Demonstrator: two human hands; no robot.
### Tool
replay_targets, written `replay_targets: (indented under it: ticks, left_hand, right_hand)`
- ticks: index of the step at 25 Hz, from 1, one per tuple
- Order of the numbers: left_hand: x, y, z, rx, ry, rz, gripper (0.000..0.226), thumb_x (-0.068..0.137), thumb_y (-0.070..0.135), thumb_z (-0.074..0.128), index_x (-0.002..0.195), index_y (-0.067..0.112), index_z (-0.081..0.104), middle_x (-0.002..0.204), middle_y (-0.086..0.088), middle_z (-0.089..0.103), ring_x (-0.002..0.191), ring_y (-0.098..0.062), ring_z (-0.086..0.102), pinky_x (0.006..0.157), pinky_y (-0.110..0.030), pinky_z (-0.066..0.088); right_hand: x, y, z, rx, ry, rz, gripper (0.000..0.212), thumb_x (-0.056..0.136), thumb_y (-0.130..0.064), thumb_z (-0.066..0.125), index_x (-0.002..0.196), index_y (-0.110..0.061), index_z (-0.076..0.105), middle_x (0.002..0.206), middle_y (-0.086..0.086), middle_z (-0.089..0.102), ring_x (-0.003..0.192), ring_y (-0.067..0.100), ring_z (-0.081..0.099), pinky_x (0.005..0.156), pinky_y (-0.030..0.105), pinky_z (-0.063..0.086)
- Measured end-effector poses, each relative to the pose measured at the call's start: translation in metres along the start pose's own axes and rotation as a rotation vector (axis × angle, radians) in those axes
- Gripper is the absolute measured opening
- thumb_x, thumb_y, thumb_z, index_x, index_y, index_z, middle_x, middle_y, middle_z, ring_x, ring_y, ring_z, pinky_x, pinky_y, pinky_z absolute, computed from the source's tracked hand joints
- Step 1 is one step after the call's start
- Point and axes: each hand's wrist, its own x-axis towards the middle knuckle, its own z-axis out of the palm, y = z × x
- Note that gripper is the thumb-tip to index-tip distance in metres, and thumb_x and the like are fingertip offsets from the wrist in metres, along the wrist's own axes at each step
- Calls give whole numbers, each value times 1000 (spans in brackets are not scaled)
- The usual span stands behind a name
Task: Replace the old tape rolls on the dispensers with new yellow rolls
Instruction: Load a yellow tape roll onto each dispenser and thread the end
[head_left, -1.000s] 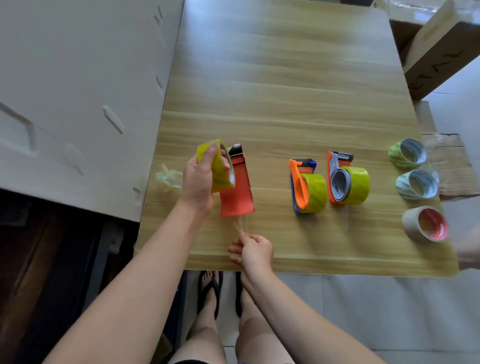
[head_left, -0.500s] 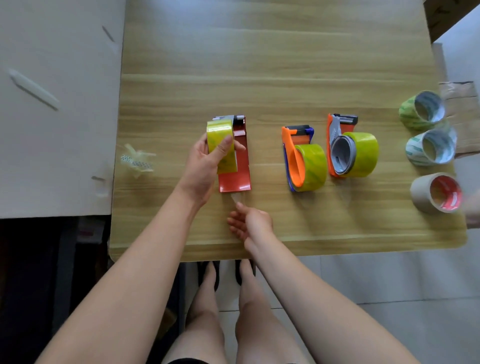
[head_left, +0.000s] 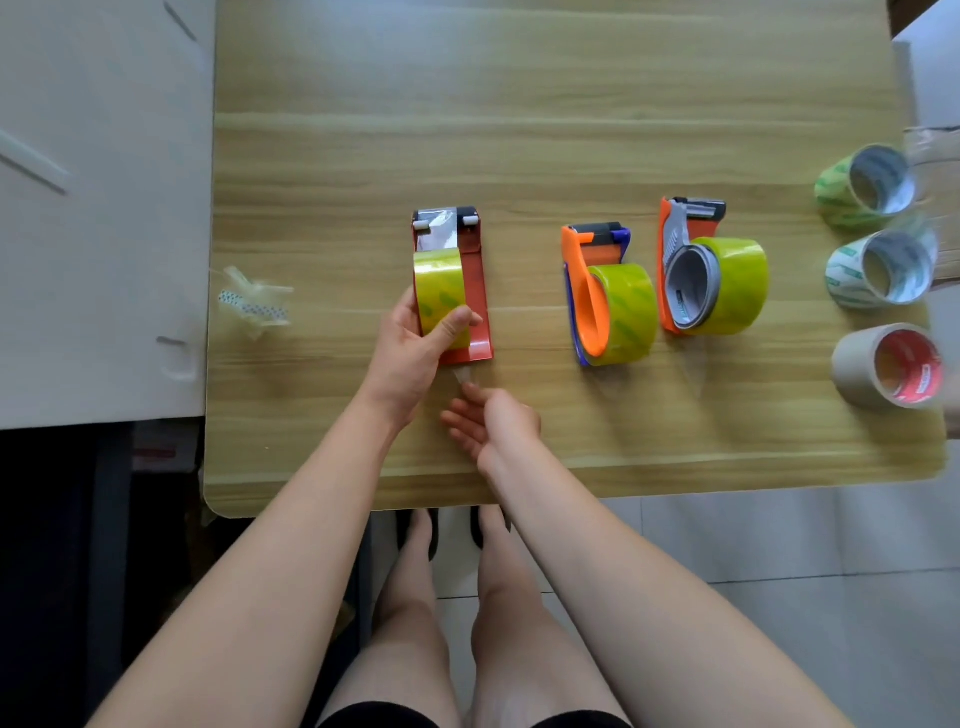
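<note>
The left hand (head_left: 410, 358) is closed around the near end of a red flat-bodied tape dispenser (head_left: 475, 306) lying on the light wood-grain desk (head_left: 519, 130), with the thumb pressed over a glossy yellow tape roll (head_left: 439, 283) seated on it. The fingers wrap under the dispenser's left edge, so roll and body are clamped together. Just below the dispenser's near end, the right hand (head_left: 493, 426) hovers palm-left with fingers loosely curled and partly spread; its fingertips pinch or touch a thin clear strip of tape (head_left: 461, 375), though the exact contact is hard to tell.

To the right, well apart, stand an orange-and-blue dispenser (head_left: 589, 296) and an orange-and-grey dispenser (head_left: 680, 270), each carrying a yellow roll. Three used rolls sit along the desk's right edge: a green-patterned roll (head_left: 836, 192), a white-and-green roll (head_left: 852, 270) and a beige roll with a red core (head_left: 857, 364). A crumpled wad of clear tape (head_left: 254, 304) lies near the left edge.
</note>
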Motion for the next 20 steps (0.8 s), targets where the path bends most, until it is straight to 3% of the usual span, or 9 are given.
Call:
replay_targets:
  ticks: [7,13,20]
  left_hand:
    - [0,-1,3,-21,21,-23,17,88,5,59,100,17,56,72,8,71,75,-4,65,70,-17,50]
    - [0,1,4,-5,54,-89,21,85,3,63,102,15,58,89,-2,66,74,-3,65,68,-17,52]
    - [-4,-3,11,73,174,-44,16,81,7,68,94,12,60,84,-1,65,68,-3,62,64,-17,52]
  right_hand:
    - [-3,-3,-1,-42,21,6,7,84,-7,63,77,-4,62,65,9,66,48,19,63,48,26,50]
    - [-4,-4,-2,-64,25,-3,10,83,-7,65,76,-4,61,67,9,65,51,20,63,51,27,52]
    - [-1,1,8,-57,84,-44,16,89,-8,57,75,-3,63,63,10,64,34,16,58,38,21,49]
